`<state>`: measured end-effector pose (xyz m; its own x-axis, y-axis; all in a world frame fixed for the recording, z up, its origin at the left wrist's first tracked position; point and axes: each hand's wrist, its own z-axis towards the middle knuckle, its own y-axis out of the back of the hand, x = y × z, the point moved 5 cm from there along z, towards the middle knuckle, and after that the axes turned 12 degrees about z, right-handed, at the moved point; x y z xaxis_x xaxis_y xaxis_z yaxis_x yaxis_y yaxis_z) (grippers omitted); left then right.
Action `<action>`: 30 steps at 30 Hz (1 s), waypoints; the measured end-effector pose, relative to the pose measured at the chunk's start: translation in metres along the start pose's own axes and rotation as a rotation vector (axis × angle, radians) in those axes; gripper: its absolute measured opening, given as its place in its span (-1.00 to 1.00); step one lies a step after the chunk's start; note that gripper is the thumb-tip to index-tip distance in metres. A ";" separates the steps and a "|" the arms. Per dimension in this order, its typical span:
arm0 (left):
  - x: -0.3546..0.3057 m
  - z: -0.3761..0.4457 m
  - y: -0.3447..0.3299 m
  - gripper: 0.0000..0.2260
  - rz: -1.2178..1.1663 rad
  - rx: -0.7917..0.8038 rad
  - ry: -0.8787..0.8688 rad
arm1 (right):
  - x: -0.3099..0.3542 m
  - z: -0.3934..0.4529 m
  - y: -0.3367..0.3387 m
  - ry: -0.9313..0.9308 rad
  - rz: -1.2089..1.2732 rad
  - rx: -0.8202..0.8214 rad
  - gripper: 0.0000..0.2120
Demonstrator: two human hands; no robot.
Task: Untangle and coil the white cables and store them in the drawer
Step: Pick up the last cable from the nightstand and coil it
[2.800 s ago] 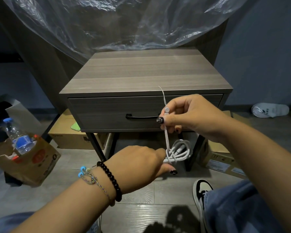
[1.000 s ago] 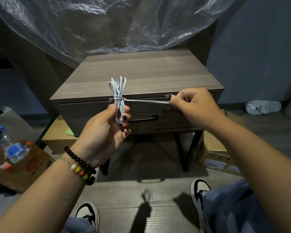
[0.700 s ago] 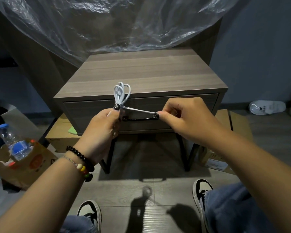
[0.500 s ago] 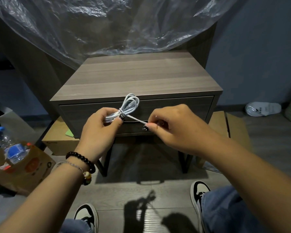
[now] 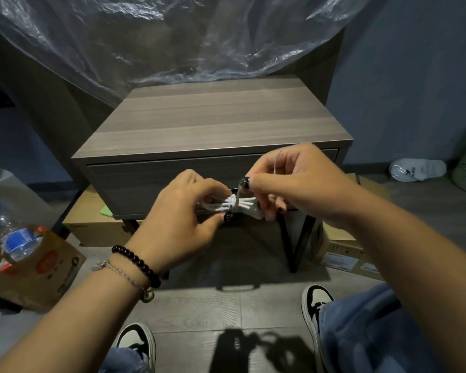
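A coiled white cable [image 5: 236,205] lies sideways between my hands, bound round its middle by its own loose end. My left hand [image 5: 180,219] grips the bundle's left half, thumb under it. My right hand [image 5: 296,184] pinches the loose end just above the wrap, and its lower fingers curl round the bundle's right half. The end runs up over my right hand, blurred. All this hangs in front of the closed drawer [image 5: 151,181] of a grey wooden nightstand [image 5: 221,122]. My hands hide the drawer's handle.
Clear plastic sheeting [image 5: 172,39] hangs behind the nightstand. A cardboard carton with a water bottle [image 5: 14,238] sits on the floor at left. Cardboard boxes [image 5: 342,254] lie under and right of the stand, a white slipper [image 5: 417,169] farther right. My shoes [image 5: 316,308] rest on the floor.
The bundle has swung from upright to sideways and dropped lower in front of the drawer. My right hand has closed in from the right and now holds the bundle's right half.
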<state>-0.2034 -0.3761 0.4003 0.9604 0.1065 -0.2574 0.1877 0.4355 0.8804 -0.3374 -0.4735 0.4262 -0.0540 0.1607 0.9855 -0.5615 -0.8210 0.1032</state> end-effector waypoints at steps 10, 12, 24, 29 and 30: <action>-0.008 -0.003 0.004 -0.73 -0.160 -0.034 -0.126 | -0.007 0.006 0.001 0.101 -0.316 -0.141 -0.85; -0.008 -0.002 0.008 -0.74 -0.185 -0.084 -0.129 | -0.007 0.007 -0.001 0.105 -0.341 -0.143 -0.84; -0.006 -0.006 0.022 -0.74 -0.140 -0.378 -0.153 | -0.012 0.006 -0.022 0.207 -0.291 -0.136 -0.89; -0.003 -0.005 0.020 -0.68 -0.186 -0.357 -0.115 | -0.008 0.006 -0.011 0.279 -0.227 -0.290 -0.89; -0.003 -0.005 0.020 -0.68 -0.206 -0.347 -0.110 | -0.009 0.006 -0.012 0.262 -0.228 -0.290 -0.89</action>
<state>-0.2036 -0.3633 0.4170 0.9298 -0.1028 -0.3534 0.3160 0.7152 0.6234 -0.3251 -0.4689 0.4167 -0.0886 0.4838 0.8707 -0.7896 -0.5670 0.2347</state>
